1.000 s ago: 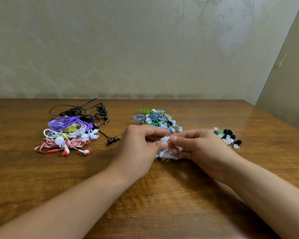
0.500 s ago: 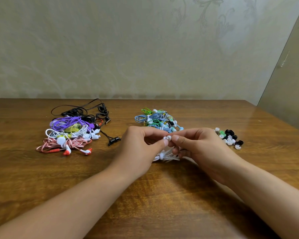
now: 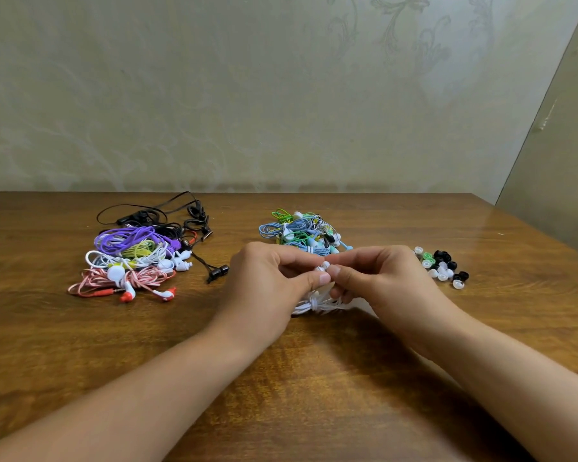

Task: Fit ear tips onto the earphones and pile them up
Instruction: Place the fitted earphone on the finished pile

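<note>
My left hand and my right hand meet at the table's middle. Between their fingertips sits a small white earbud of a white earphone, whose bundled cable hangs down onto the table. The left thumb and fingers pinch the bud; the right fingertips pinch a white ear tip against it. A pile of earphones in purple, white, pink and black lies at the left. A second pile in blue and green lies just behind my hands. Loose ear tips, black, white and green, lie to the right.
The wooden table runs to a wall at the back and its right edge slants past the ear tips. A black earbud on its cable trails from the left pile towards my left hand.
Both hands stay at the same spot. The white bud has shifted slightly up between the fingertips, and the right fingers have turned a little against it.
</note>
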